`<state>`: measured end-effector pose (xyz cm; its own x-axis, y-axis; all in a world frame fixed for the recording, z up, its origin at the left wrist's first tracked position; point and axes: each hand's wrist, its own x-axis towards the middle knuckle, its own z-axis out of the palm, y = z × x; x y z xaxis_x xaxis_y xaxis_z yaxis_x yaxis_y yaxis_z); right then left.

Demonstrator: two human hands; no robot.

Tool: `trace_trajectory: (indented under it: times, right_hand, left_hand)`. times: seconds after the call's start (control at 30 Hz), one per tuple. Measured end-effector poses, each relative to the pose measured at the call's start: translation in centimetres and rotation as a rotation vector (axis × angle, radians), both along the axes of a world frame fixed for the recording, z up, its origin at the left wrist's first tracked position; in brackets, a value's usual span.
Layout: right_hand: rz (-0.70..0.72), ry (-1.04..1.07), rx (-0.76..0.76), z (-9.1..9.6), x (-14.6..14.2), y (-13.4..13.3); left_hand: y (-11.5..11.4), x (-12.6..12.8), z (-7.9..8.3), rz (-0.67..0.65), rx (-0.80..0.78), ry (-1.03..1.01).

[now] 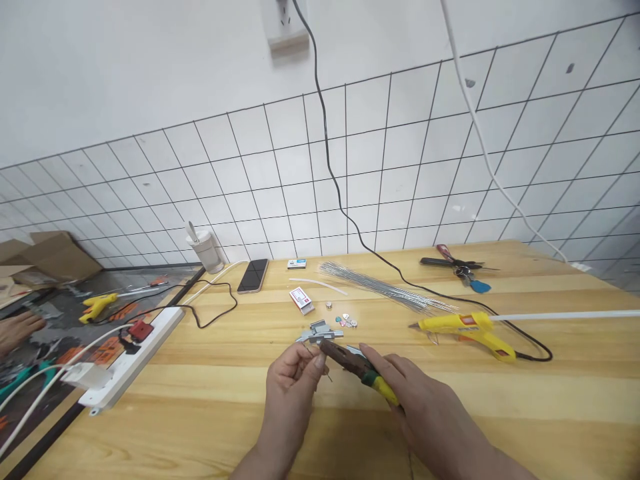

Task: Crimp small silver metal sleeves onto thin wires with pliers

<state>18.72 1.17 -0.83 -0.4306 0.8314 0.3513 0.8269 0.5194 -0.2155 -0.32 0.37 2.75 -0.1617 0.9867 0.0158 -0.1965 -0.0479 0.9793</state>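
My right hand (420, 403) is closed round the yellow and green handles of a pair of pliers (350, 363), whose dark jaws point up and left. My left hand (295, 380) pinches a thin piece of wire (329, 377) right beside the jaw tips. Whether the jaws grip the wire is too small to tell. Just beyond my hands lies a small pile of grey metal strips (320, 331). Several small coloured charms (347, 321) and a tiny round metal piece (329, 305) rest behind it.
A yellow glue gun (463, 327) with a white glue stick lies right. Behind are a wire bundle (385, 285), small box (301, 301), phone (253, 276) and keys (465, 273). A power strip (133, 360) stands left. A co-worker's hand (20, 331) shows at the far left.
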Motion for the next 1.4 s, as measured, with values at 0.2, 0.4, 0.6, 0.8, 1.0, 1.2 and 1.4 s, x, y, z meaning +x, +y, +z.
trace_trajectory:
  times: [0.2,0.4,0.6,0.8,1.0,1.2,1.4]
  right_hand:
    - [-0.064,-0.025,-0.275,0.8,-0.7,-0.4]
    - [-0.061,0.175,-0.522,2.6,-1.1,-0.7]
    - [0.055,0.312,-0.429,2.1,0.8,-0.1]
    - [0.053,0.143,-0.082,1.9,2.4,1.0]
    - [0.143,0.070,-0.007,2.3,2.2,0.9]
    - [0.200,0.074,0.059,2.1,1.7,0.8]
    - [0.205,0.081,0.067,2.1,1.5,0.7]
  left_hand:
    - [0.4,-0.7,-1.0,0.180,0.489,0.795]
    - [1.4,-1.3,-1.6,0.163,0.640,0.949]
    - [1.0,-0.9,0.0,0.062,0.074,0.240]
    - [0.8,-0.9,0.6,-0.186,-0.127,-0.333]
    - [0.2,-0.8,0.0,-0.471,-0.264,-0.735]
    - [-0.4,-0.3,-0.8,-0.621,-0.316,-0.927]
    - [-0.8,0.1,-0.8,-0.636,-0.347,-0.979]
